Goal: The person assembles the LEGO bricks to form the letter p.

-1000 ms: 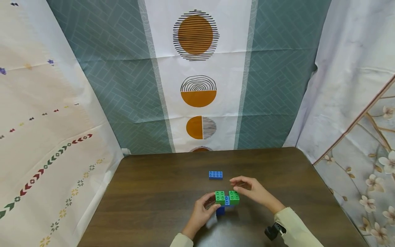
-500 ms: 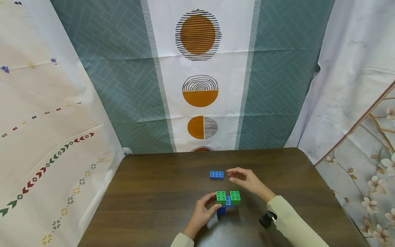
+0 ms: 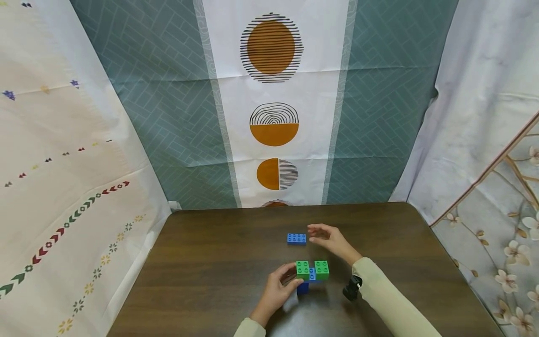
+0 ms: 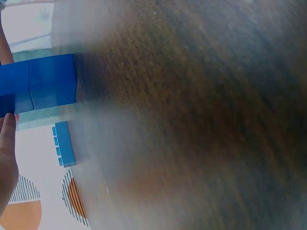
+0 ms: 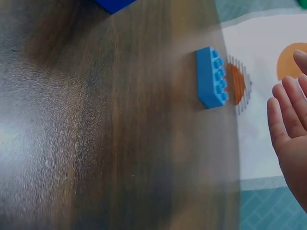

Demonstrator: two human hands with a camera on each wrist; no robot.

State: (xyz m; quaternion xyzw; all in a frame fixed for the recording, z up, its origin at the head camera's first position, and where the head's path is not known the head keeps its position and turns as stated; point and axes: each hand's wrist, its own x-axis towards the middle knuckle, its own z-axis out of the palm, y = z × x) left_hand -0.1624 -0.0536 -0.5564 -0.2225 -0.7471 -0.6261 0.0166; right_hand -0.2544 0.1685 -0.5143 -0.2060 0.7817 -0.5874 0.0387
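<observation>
My left hand (image 3: pixel 275 291) grips the left side of a built stack of toy building bricks, its thumb in front and fingers behind. On top of the stack sit two green bricks (image 3: pixel 322 269), apart, with a blue brick (image 3: pixel 312 274) showing between them. Dark blue bricks (image 4: pixel 53 81) form the base, seen from the side in the left wrist view. Farther back lies a loose blue brick (image 3: pixel 296 239), studs up, on the table. Just to its right hovers my right hand (image 3: pixel 332 239), fingers extended and slightly bent, holding nothing; the right wrist view shows a gap between brick (image 5: pixel 207 79) and fingers.
The dark wooden table (image 3: pixel 210 267) ends at a back edge behind the loose brick. A teal and white patterned cloth (image 3: pixel 273 93) hangs behind it, with pale curtains on both sides. A black wrist camera (image 3: pixel 352 288) sits on the right wrist.
My right hand has moved away from the stack, back and slightly left, to beside the loose blue brick. The left hand keeps its grip on the stack.
</observation>
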